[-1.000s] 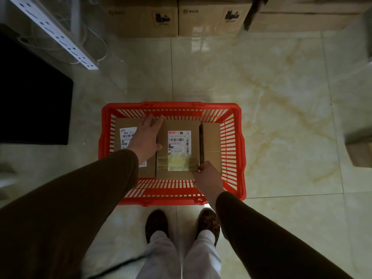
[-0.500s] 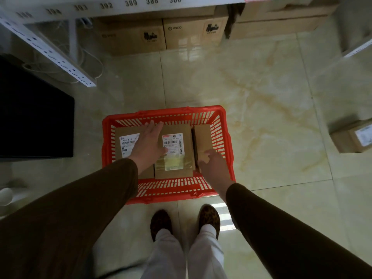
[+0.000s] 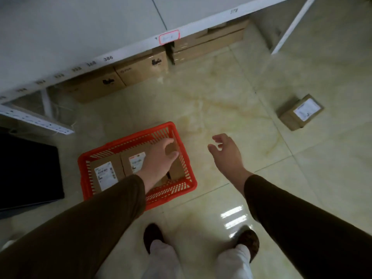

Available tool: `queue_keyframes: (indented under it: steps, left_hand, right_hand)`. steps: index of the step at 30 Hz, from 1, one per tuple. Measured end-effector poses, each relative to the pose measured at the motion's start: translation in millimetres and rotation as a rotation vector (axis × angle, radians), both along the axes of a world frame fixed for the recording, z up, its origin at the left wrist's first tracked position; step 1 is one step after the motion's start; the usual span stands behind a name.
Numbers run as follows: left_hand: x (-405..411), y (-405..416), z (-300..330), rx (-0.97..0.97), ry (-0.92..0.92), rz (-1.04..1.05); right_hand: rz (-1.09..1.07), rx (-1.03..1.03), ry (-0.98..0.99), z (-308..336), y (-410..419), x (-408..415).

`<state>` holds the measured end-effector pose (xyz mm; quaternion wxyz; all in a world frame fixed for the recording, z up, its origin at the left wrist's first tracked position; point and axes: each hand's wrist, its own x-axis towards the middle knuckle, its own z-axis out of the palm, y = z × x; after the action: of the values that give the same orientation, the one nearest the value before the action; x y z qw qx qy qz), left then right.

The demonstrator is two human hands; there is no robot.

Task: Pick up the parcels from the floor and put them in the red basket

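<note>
In the head view, the red basket (image 3: 182,183) stood on the tiled floor (image 3: 221,97), in front of the person and a little to their left, and it already held cardboard parcels side by side: one with a white label (image 3: 105,175) at the left end, a second labelled one (image 3: 135,162) beside it, and at least one more plain box (image 3: 176,170) toward the right end, partly hidden by the arm. The left hand (image 3: 159,158) hovered over the basket with loose, half-curled fingers and held nothing. The right hand (image 3: 226,152) was out over the bare floor to the right of the basket, fingers spread and slightly bent, also empty. One more parcel (image 3: 301,111) with a white label lay on the floor well apart from the basket, far to the right. Larger cartons (image 3: 141,69) stood under the white shelf (image 3: 100,27) at the back; they seemed to be stock, not part of the task. So most of the work looked done, and at least this one parcel was still left to fetch; whether others lay outside the view could not be told.
</note>
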<state>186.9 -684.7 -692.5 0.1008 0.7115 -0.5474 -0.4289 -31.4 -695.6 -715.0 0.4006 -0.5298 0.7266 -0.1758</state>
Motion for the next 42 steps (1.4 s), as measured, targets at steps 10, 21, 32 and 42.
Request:
queue_keyframes:
  steps: [10,21,32,42]
  left_hand:
    - [-196,-22,5,-0.013,-0.019,-0.084]
    - [-330,-96,-11,0.034,0.057,-0.181]
    - [-476,-154,-30,0.071,0.053,-0.124]
    - [-550,-201,-85,0.168,0.121,0.101]
  right_hand:
    - [-0.103,0.056,-0.046,24,-12,-201]
    - [-0.189,0.149,0.02,12,-68,-327]
    - [-0.099,0.153,0.036,-8,-135,-469]
    - [0.018,0.208,0.098,-58,-223,-539]
